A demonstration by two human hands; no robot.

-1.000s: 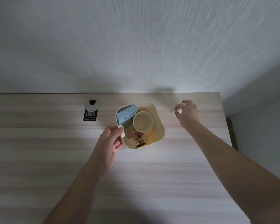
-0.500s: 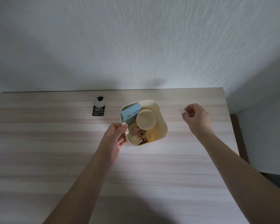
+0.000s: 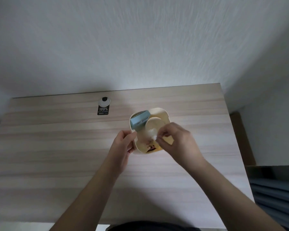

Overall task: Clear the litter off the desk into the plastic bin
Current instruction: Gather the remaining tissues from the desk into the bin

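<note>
The cream plastic bin [image 3: 163, 114] sits near the wooden desk's [image 3: 57, 147] back edge. The left hand [image 3: 123, 144] pinches its rim; the right hand [image 3: 177, 140] pinches a small white scrap [image 3: 154, 136] over the opening. Released off-centre, the scrap could fall outside (a blue box [image 3: 139, 120] and a paper cup [image 3: 154, 125] crowd the bin). A black sticker [image 3: 103, 110] lies near the back edge.

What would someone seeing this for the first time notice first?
The cream plastic bin at the middle back of the wooden desk, already holding a blue box, a round cup and dark wrappers. Both hands meet at it: the left hand grips its near-left rim, while the right hand pinches a small white scrap over the opening. Further left, a black "100%" label lies below a round grommet.
</note>
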